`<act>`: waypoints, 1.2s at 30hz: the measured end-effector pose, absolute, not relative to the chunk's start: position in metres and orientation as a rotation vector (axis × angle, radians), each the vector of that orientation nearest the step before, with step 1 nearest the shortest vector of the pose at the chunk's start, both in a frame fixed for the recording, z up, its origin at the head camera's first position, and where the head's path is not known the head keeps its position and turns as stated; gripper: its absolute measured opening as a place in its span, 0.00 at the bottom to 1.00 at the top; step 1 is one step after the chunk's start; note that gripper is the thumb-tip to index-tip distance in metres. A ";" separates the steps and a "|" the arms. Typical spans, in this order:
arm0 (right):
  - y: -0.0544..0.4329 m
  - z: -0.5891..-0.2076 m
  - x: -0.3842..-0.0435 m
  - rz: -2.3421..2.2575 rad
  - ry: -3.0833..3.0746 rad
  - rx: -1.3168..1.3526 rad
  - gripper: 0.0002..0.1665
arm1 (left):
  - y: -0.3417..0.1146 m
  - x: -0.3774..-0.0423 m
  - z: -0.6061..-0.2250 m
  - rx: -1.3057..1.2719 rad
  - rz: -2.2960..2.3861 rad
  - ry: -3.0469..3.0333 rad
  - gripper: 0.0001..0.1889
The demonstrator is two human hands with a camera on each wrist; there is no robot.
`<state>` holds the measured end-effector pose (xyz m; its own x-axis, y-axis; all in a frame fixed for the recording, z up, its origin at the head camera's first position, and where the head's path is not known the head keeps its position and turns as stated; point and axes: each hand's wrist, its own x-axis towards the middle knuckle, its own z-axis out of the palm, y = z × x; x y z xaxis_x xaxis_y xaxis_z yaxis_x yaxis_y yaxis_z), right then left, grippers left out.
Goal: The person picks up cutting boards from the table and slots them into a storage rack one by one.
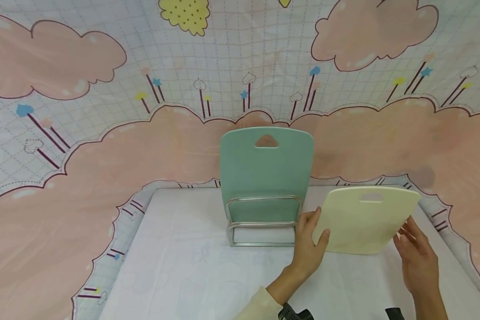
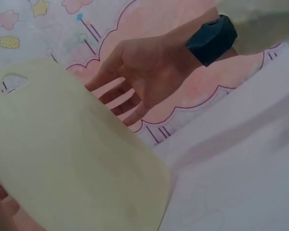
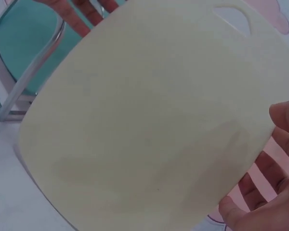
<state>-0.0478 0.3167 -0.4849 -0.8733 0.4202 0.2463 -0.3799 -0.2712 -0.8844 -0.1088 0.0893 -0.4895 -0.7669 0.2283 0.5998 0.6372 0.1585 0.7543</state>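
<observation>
A pale yellow cutting board with a handle slot near its top edge stands tilted over the right side of the table. My left hand holds it by the left edge, thumb over the front face. On the opposite edge, my right hand grips the board with its fingers partly hidden behind it; the thumb shows at the rim in the right wrist view. Just left of my left hand is a metal wire rack. A green cutting board stands upright in this rack, its handle slot at the top.
A white cloth covers the table. Behind it hangs a printed backdrop with pink clouds and small pin shapes. My left forearm crosses in front of the rack's right side, and the rack's frame stands close to my left fingers.
</observation>
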 end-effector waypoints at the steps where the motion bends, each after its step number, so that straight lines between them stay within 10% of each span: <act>1: 0.317 -0.486 -0.047 2.173 -1.494 -0.036 0.30 | 0.090 -0.108 -0.490 -0.827 -1.616 -2.106 0.27; 36: 0.305 -0.467 -0.050 2.180 -1.432 -0.097 0.28 | 0.083 -0.110 -0.476 -0.957 -1.659 -2.094 0.34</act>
<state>-0.0502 0.3046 -0.4675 -0.8596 0.4613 0.2200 -0.3851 -0.3016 -0.8722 -0.1104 0.0834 -0.4764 -0.7319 0.3112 0.6062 0.6613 0.1101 0.7420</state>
